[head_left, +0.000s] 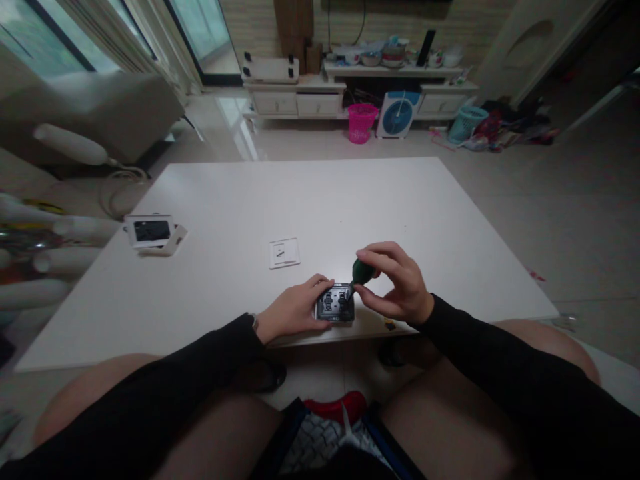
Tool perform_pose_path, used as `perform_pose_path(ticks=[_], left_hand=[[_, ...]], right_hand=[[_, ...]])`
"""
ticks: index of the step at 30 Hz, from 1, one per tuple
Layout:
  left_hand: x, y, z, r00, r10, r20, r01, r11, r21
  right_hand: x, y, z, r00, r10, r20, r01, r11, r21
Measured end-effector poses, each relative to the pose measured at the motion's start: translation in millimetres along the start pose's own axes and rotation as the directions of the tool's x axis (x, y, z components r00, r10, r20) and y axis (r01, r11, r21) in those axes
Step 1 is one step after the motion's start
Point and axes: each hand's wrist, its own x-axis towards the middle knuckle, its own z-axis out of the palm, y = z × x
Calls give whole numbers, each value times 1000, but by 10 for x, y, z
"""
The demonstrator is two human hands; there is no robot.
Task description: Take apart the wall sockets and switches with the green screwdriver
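My left hand [295, 307] is closed around the left edge of a small black and white square unit, which looks like a wall switch body [335, 309], at the table's near edge. Between the thumb and fingers of my right hand [397, 283] is a screwdriver [363, 271] with a dark green handle. It tilts down to the left, and its tip reaches the unit's upper right part. Whether the tip sits in a screw I cannot tell. A square white plate [291, 259] with tiny thin parts on it lies just beyond my left hand.
The white table [225, 200] spans the space before me. An opened white box with a dark insert [153, 231] lies at its left side. A small yellow and black item [389, 324] is by the near edge, below my right hand. My knees are under the table edge.
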Motion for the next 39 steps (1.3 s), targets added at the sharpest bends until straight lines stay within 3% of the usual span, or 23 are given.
perform_pose_path(ticks=[4,11,16,23,29,32,36,39], left_hand=[[1,-1,-6,1000,0,4,0,1000,-6],[1,-15,4,1000,6,1,-6,1000,1],[4,-9,7,1000,5,3,-5,1000,-7],[7,-73,38,1000,22,-6,-22,1000,2],[11,-59,30,1000,22,-6,-22,1000,23],[5,-53,28,1000,23,-15,-22,999,36],[-1,-54,28,999,31,-21,-30,999,43],[-2,-49,28,999,29,-24,-28,999,38]], right_hand=[[-1,-8,7,1000,10,-27,-11,998,-55],[-20,-18,19,997,71,17,-72,991,109],[2,-6,20,998,57,-30,-57,998,3],[-15,-52,29,982,188,-28,-180,967,180],[-10,-21,25,976,208,-62,-198,971,134],[8,-38,33,956,284,-70,-270,950,156],[35,-99,44,897,439,-59,-409,872,270],[69,-125,45,865,501,3,-473,813,341]])
